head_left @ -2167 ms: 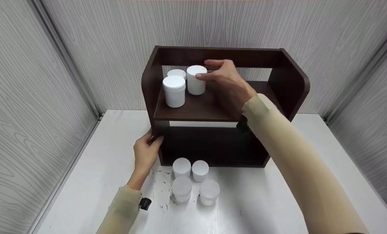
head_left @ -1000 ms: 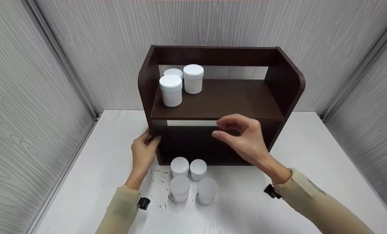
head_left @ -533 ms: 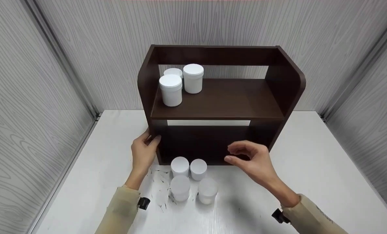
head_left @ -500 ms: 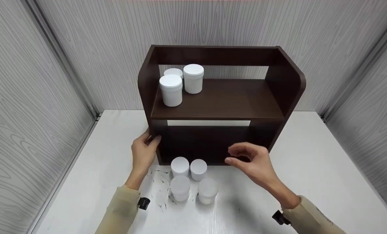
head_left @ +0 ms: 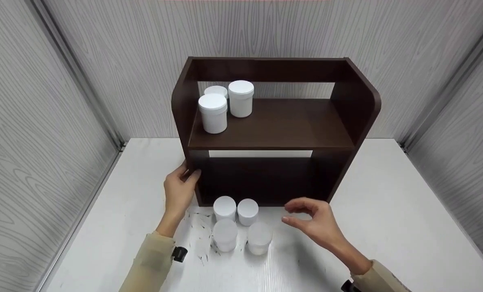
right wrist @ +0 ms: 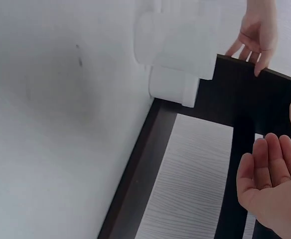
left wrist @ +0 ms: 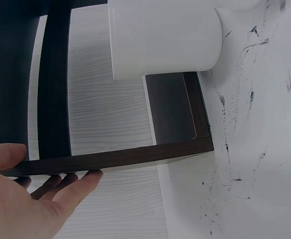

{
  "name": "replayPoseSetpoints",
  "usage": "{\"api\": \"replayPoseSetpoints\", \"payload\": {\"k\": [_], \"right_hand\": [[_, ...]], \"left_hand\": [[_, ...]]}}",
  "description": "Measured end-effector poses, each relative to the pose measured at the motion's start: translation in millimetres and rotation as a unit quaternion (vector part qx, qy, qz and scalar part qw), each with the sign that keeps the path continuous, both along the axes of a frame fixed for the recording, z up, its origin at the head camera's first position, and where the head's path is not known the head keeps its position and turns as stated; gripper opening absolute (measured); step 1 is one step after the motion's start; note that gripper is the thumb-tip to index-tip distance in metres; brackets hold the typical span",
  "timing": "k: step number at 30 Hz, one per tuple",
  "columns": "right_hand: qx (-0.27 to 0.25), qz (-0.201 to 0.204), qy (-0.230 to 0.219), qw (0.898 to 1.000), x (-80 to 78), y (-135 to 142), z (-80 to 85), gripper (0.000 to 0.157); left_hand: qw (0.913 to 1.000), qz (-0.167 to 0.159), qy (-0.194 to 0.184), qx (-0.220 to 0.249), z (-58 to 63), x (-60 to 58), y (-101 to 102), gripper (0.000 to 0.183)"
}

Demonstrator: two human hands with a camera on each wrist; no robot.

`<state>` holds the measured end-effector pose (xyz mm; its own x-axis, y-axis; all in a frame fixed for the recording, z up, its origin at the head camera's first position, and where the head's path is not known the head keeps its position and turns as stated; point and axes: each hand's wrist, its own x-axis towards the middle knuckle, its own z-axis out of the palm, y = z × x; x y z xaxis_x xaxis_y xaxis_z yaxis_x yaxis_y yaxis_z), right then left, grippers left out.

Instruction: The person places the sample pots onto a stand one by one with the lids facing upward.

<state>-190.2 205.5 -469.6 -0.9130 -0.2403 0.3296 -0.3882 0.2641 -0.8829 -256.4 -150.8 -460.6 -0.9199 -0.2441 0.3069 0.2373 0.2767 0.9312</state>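
My left hand pinches the left side panel of a dark brown two-tier shelf, thumb on the inner face and fingers outside, as the left wrist view shows. My right hand hovers before the shelf's lower right front, holding nothing, with fingers gently bent and thumb apart. On the upper tier stand a front white jar, a second jar behind it to the right, and a partly hidden jar at the back. Nearest to the right hand is a frosted-lid jar on the table.
A larger white-lidded jar, a smaller jar and another frosted-lid jar stand close together before the shelf. Dark scuffs mark the white table. Grey wood-grain walls enclose the back and sides.
My right hand has let go of the jar on the upper tier, withdrawn and come down toward the table jars. The left hand has kept its grip on the side panel.
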Motion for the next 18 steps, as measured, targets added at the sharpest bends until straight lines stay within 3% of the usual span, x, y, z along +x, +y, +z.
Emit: {"api": "replayPoseSetpoints", "payload": {"k": [8, 18], "right_hand": [[0.055, 0.016, -0.032, 0.998, 3.4, -3, -14.8, 0.025], [0.094, 0.061, -0.056, 0.992, 5.4, -17, -28.7, 0.045]], "left_hand": [[1.0000, 0.000, 0.000, 0.001, 1.2, 0.2, -1, 0.049], [1.0000, 0.003, 0.000, -0.009, 1.4, 1.7, 0, 0.049]]}}
